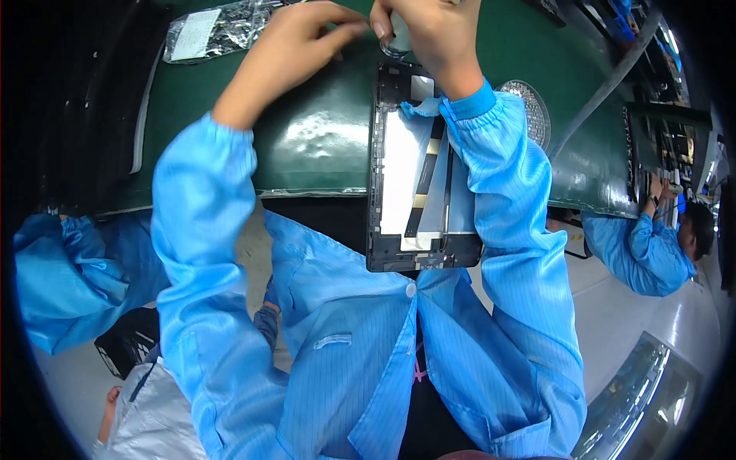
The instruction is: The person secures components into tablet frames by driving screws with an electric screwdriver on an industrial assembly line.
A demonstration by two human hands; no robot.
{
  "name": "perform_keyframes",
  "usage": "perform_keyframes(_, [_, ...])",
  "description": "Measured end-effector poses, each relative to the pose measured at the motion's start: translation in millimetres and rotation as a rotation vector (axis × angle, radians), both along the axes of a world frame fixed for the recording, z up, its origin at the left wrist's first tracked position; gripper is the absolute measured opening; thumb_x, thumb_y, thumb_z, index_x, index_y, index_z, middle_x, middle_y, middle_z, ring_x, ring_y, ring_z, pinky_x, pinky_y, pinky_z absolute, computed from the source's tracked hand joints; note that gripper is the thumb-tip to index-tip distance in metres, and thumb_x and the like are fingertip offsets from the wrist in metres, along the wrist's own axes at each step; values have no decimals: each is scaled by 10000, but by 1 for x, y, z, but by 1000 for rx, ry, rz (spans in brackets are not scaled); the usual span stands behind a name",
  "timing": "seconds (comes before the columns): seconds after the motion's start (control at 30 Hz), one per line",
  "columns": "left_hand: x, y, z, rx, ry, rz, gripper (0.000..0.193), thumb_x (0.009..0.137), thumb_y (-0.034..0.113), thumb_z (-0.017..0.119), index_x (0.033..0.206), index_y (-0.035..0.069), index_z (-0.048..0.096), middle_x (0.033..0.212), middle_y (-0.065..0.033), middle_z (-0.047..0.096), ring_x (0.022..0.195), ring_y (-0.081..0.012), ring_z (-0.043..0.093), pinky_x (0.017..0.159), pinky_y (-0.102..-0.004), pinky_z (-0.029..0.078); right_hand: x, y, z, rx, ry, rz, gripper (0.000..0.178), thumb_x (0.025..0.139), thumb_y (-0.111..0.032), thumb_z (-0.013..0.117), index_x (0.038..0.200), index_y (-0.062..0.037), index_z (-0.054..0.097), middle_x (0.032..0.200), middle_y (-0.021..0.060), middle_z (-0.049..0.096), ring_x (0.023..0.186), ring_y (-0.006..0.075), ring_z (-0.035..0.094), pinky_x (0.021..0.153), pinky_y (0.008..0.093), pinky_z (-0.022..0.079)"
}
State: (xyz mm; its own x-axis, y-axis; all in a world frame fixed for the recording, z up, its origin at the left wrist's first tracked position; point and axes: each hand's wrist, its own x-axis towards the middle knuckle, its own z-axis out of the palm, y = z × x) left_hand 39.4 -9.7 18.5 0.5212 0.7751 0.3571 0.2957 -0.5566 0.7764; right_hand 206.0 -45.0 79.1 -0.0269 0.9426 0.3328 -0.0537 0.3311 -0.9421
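Note:
An opened tablet with a dark frame, a bright white panel and dark flat cables lies below my right hand, its near end jutting past the table edge. My right hand is closed round a small pale round object with a shiny rim, just beyond the tablet's far end; its kind is unclear. To the left, my left hand hovers over the green table, thumb and forefinger brought together toward the right hand. Whatever they pinch, if anything, is too small to make out. My right sleeve hides part of the tablet.
A clear plastic bag with a white label lies at the far left of the green table mat. A round, clear textured dish stands right of my right wrist. Co-workers in blue smocks sit at left and right.

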Motion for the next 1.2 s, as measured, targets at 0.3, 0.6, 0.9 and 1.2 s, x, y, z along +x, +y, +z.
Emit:
perform_keyframes(0.3, [-11,-240,-13,-733,-168,342,303,947,217,674,1133,-5,581,924,-96,682,792,-138,634,747,-291,517,32,-5,22,62,107,-22,263,829,3,612,1084,60,644,1008,147,710,606,134,643,508,281,517])
perform_keyframes(0.6, [25,-194,52,-665,-306,391,283,1005,119,549,1229,-55,540,1037,-74,628,903,-99,555,788,-256,469,198,-54,75,9,-99,-551,249,807,15,592,1042,41,670,947,103,713,557,87,578,489,237,467])
perform_keyframes(0.9, [151,196,-3,-404,-549,206,318,1020,165,527,1232,-67,579,1053,-94,678,892,-130,614,826,-271,491,282,-36,63,10,-143,-735,279,769,7,616,1042,12,672,908,58,714,626,93,618,554,248,495])
perform_keyframes(1.2, [259,239,35,534,365,683,328,821,285,664,983,1,704,886,-248,660,851,-468,625,696,-571,484,298,-31,48,307,-361,-793,301,700,1,633,996,4,686,809,113,652,681,216,637,652,318,505])
